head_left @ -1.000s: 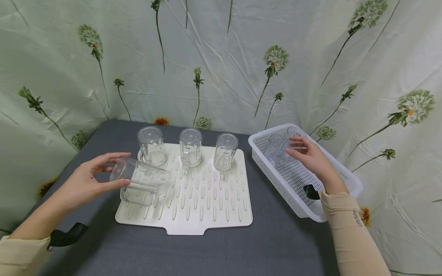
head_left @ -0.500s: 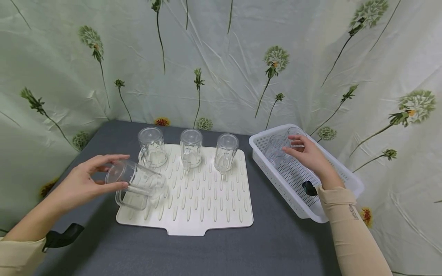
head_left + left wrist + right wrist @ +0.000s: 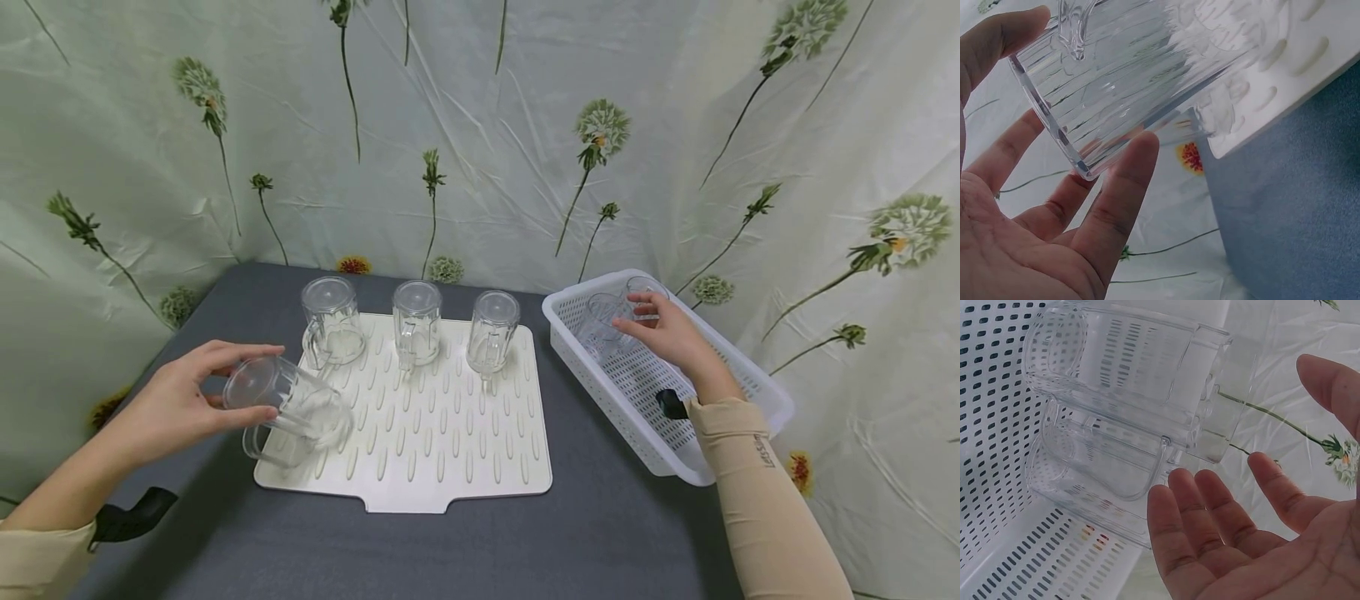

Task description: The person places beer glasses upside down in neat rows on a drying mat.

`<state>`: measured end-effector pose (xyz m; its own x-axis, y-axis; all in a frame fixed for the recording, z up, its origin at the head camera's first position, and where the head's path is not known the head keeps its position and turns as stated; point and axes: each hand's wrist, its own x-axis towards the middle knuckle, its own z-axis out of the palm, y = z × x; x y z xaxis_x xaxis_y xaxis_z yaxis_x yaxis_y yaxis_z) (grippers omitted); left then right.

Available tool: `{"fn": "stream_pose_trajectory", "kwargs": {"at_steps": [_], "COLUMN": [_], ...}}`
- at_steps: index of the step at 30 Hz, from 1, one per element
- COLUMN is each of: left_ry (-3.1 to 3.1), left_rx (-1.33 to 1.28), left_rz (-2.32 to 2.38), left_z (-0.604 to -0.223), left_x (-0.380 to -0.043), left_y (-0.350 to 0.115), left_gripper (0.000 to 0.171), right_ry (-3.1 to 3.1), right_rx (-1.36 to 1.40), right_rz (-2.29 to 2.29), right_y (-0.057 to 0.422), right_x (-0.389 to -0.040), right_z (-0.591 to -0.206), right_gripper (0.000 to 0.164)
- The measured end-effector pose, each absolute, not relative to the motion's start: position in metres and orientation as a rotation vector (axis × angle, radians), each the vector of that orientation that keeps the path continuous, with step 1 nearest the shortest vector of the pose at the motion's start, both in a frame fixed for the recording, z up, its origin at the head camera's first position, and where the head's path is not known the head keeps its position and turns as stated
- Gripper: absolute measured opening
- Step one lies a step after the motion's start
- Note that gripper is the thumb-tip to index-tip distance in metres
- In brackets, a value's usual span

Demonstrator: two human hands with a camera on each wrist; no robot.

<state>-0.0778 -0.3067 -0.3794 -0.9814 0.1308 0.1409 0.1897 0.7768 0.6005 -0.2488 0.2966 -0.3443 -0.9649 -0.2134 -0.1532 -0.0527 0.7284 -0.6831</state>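
Note:
My left hand (image 3: 176,408) grips a clear glass mug (image 3: 288,404) near its base, thumb on one side and fingers on the other. The mug hangs tilted over the left front of a white ridged drying mat (image 3: 450,442), its mouth end slanting down toward the mat and its handle toward me. My right hand (image 3: 667,333) hovers over a white perforated basket (image 3: 600,417), fingers loosely bent. In the right wrist view, its fingertips are right by two clear mugs, an upper one (image 3: 1141,362) and a lower one (image 3: 1091,481), with nothing gripped.
Three clear mugs stand upside down along the mat's back edge: a left one (image 3: 332,321), a middle one (image 3: 417,321) and a right one (image 3: 492,333). A dark grey cloth (image 3: 480,550) covers the table. Behind hangs a flower-printed curtain (image 3: 495,183).
My left hand has brought the mug slightly left and toward me, tipping its mouth end further down. My right hand has shifted only a little over the basket.

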Motion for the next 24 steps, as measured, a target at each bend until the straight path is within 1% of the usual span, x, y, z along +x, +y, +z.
{"fn": "stream_pose_trajectory", "kwargs": {"at_steps": [12,18,24], "left_ry": [-2.870,-2.848,-2.859], "left_rx": [-0.334,-0.381,-0.379], "left_rz": [-0.832,-0.779,-0.746], "left_z": [-0.3775,-0.3740,-0.3726], "left_x": [-0.0784,-0.0783,-0.0795], "left_y": [-0.3052,-0.3026,-0.2989], "left_gripper": [0.073,0.074,0.074], "right_ry": [2.708,2.705,2.718], "right_rx": [-0.203,-0.200,-0.207], "right_rz": [-1.018,-1.017,-0.980], "right_y": [0.2973,0.2966,0.2953], "right_x": [-0.2518,-0.2541,-0.2546], "right_z": [-0.3448,-0.3454,-0.3453], "right_gripper": [0.086,0.084,0.088]}}
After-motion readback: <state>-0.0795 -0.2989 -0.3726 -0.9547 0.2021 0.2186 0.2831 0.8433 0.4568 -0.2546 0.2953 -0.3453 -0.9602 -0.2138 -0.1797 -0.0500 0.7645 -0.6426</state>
